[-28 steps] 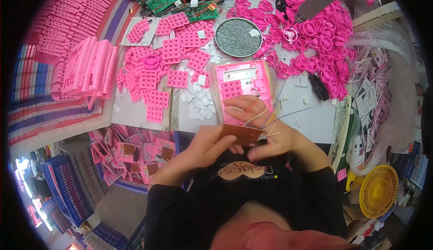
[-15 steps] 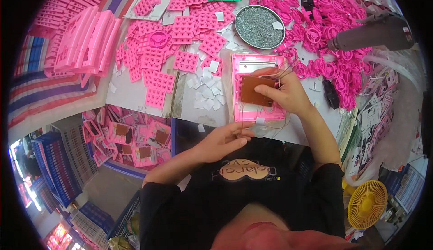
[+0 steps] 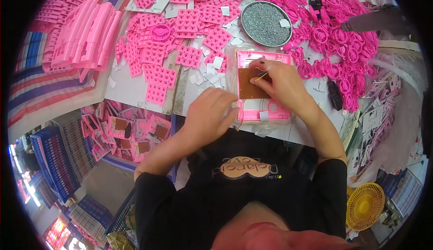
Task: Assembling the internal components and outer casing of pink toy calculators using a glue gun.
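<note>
Worktable [image 3: 128, 94], brown board [image 3: 248, 85], pink parts [image 3: 187, 20], striped sheet [image 3: 43, 94]

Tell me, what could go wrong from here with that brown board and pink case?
The yellow wire at the right hand might snag or get pinched against the brown board.
The white slip on the near end of the pink case could be brushed off.
The round dish of small metal pieces stands just beyond the case, so a knock might spill it.
</note>
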Motion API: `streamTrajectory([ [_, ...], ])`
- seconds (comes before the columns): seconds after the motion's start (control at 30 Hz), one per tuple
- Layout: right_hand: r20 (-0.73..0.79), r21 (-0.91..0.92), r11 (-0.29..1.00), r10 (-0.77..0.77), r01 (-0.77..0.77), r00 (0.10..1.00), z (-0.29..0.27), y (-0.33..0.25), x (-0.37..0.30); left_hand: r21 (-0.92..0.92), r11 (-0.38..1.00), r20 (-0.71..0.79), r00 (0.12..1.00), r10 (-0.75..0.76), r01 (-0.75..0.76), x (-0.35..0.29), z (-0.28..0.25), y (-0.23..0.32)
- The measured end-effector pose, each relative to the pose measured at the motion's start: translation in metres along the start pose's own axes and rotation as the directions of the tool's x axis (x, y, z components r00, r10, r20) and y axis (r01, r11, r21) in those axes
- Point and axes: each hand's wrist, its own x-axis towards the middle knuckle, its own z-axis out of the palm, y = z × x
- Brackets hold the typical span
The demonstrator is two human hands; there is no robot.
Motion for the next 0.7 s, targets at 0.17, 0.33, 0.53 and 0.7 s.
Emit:
streamTrajectory([
  [0.17, -0.350, -0.345, 0.937, -0.068, -0.061, 0.934, -0.014, -0.028, 0.003, 0.284, 0.924, 0.134, 0.965, 0.225, -0.255, 0.012, 0.015, -0.001],
  [0.33, -0.115, -0.360, 0.900, -0.303, 0.245, 0.946, -0.001, -0.022, -0.041, 0.317, 0.903, 0.174, 0.954, 0.246, -0.290, 0.019, 0.011, 0.002],
  [0.53, 0.094, -0.461, 0.864, -0.181, 0.204, 0.979, 0.011, -0.043, -0.053, 0.318, 0.902, 0.208, 0.949, 0.235, -0.293, 0.024, 0.008, 0.004],
  [0.7, 0.161, -0.544, 0.797, -0.208, 0.263, 0.965, 0.009, -0.040, -0.049, 0.080, 0.996, 0.581, 0.814, -0.006, -0.049, 0.087, -0.031, -0.003],
])
